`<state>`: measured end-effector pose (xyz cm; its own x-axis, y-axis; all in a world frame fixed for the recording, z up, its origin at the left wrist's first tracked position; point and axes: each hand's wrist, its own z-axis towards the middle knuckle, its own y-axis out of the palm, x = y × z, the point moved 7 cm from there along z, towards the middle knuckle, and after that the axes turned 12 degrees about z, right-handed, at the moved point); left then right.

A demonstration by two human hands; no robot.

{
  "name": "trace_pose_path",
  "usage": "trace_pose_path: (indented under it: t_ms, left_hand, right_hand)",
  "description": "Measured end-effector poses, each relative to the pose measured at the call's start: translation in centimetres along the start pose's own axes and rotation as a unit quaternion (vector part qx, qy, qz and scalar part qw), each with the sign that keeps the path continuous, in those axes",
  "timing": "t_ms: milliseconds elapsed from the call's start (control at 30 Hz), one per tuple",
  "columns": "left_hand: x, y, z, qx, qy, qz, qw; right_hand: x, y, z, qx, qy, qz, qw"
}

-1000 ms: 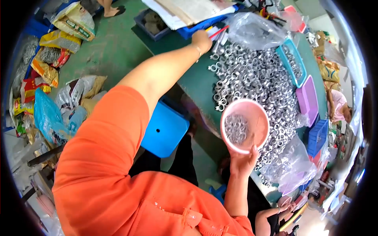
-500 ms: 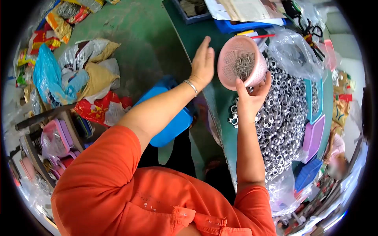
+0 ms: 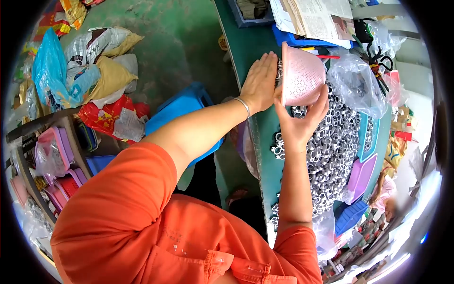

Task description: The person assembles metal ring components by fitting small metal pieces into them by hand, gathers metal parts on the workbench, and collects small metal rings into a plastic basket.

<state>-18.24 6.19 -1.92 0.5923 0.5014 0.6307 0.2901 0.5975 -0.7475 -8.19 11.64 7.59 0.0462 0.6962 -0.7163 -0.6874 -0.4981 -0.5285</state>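
Note:
A pink perforated plastic basket (image 3: 306,75) is tipped on its side over the green table, with its mouth facing left. My right hand (image 3: 302,120) grips its lower part, thumb by the rim and fingers around the outside. Small metal pieces (image 3: 279,71) show at the mouth, between the rim and my left hand. My left hand (image 3: 259,85), with a bracelet at the wrist, is held flat with fingers stretched out beside the mouth. Whether its palm touches the pieces is hidden. Below the basket, a large heap of metal rings (image 3: 328,161) covers much of the table.
A clear plastic bag (image 3: 357,80), a blue tray with papers (image 3: 312,19) and a dark bin (image 3: 248,14) stand at the table's far end. Teal (image 3: 369,137) and purple (image 3: 362,176) trays line its right side. A blue tub (image 3: 177,116) and filled sacks (image 3: 111,78) are at left.
The basket has turned from mouth-up to mouth-left. My left hand has moved right and slightly down, up against the mouth. The whole view has shifted slightly.

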Motion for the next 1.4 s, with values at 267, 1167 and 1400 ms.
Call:
trace_pose_path:
  t_ms: [267, 1167, 1400]
  left_hand:
    - [0.1, -0.7, -0.5, 0.063, 0.019, 0.007, 0.998]
    - [-1.4, -3.2, -2.3, 0.167, 0.048, -0.021, 0.985]
    - [-1.1, -5.2, -7.1, 0.096, 0.1, 0.025, 0.99]
  right_hand:
    - [1.7, -2.0, -0.3, 0.067, 0.06, 0.106, 0.99]
    - [11.0, -19.2, -8.9, 0.29, 0.324, 0.515, 0.739]
    - [11.0, -24.7, -10.4, 0.369, 0.308, 0.034, 0.876]
